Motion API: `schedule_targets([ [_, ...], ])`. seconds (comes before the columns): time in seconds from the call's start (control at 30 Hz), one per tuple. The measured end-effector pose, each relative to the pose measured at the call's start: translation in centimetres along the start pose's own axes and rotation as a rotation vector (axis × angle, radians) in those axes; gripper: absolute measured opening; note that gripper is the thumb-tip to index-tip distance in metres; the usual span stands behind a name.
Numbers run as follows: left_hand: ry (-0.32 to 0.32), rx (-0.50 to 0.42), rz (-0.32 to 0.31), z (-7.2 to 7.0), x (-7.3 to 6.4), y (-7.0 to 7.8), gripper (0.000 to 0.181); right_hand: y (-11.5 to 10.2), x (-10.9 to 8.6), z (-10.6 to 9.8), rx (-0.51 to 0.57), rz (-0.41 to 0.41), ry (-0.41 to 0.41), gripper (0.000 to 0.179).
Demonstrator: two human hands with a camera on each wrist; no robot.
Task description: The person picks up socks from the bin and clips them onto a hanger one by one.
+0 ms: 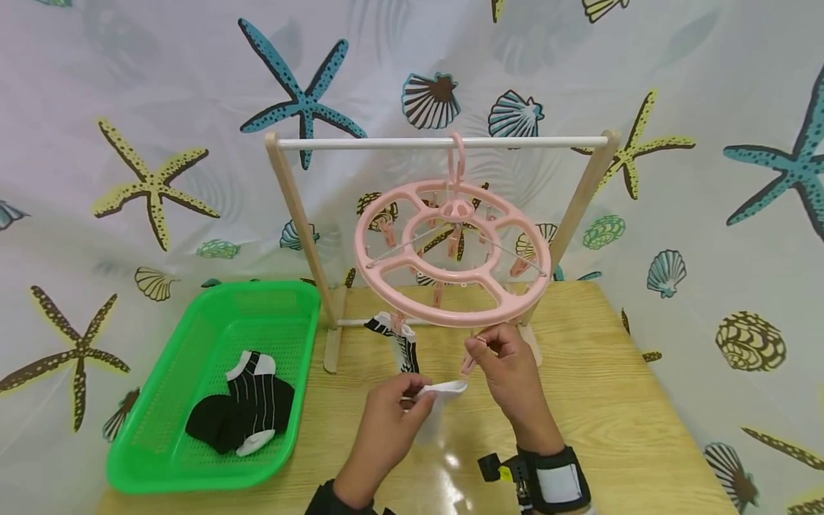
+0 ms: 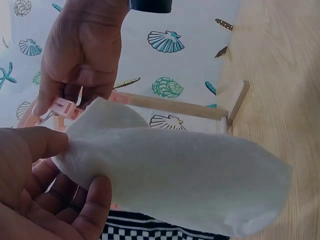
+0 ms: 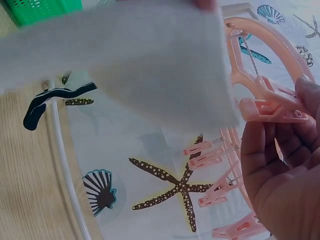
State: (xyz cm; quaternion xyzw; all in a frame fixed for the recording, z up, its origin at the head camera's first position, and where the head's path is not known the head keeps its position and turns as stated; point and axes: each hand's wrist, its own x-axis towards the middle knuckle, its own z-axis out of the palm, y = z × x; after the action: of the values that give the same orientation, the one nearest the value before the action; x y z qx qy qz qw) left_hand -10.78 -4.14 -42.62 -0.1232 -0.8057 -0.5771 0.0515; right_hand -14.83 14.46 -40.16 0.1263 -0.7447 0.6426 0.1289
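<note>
A white sock (image 2: 190, 175) is pinched at its cuff by my left hand (image 1: 393, 425), between thumb and fingers, with the rest hanging down. My right hand (image 1: 511, 372) grips a pink clothespin (image 3: 275, 111) on the near right side of a round pink hanger (image 1: 450, 317). In the right wrist view the sock's edge is close to the clothespin's tip; whether they touch I cannot tell. A black-and-white patterned sock (image 1: 405, 350) hangs from another clothespin (image 1: 398, 322), just beyond my left hand.
The hanger hooks over the white bar (image 1: 528, 142) of a wooden stand (image 1: 302, 222). More pink clothespins (image 3: 202, 159) dangle around it. On the table's left stands a green basket (image 1: 161, 365) holding a striped sock (image 1: 259, 400) and black items (image 1: 215, 422).
</note>
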Motion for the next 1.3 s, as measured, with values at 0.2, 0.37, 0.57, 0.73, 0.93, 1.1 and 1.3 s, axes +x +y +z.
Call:
schedule_targets([
  [0.2, -0.037, -0.073, -0.028, 1.5, 1.3, 0.2, 0.009, -0.2, 0.1, 0.0, -0.016, 0.015, 0.018, 0.014],
  [0.37, -0.066, -0.092, -0.042, 2.0, 1.8, -0.4, 0.009, 0.8, 0.2, -0.2, 0.004, 0.002, 0.024, 0.015],
  [0.57, -0.086, -0.124, -0.021, 2.0, 2.0, -0.2, 0.011, 0.8, 0.1, -0.2, 0.006, 0.005, 0.022, 0.013],
  [0.73, -0.074, -0.148, -0.034, 2.1, 2.4, 0.0, 0.013, 0.7, 0.1, -0.2, 0.003, 0.019, 0.025, 0.015],
  [0.93, -0.057, -0.184, -0.036, 2.3, 2.7, 0.4, 0.013, 0.5, 0.0, 0.0, 0.027, 0.016, 0.041, 0.01],
  [1.1, -0.045, -0.2, -0.045, 2.2, 2.7, 1.0, 0.011, 0.5, -0.1, 0.0, 0.023, 0.022, 0.019, 0.012],
  [1.3, -0.041, -0.223, -0.049, 2.1, 2.7, 1.2, 0.012, 1.0, 0.0, -0.3, 0.046, -0.009, -0.083, 0.012],
])
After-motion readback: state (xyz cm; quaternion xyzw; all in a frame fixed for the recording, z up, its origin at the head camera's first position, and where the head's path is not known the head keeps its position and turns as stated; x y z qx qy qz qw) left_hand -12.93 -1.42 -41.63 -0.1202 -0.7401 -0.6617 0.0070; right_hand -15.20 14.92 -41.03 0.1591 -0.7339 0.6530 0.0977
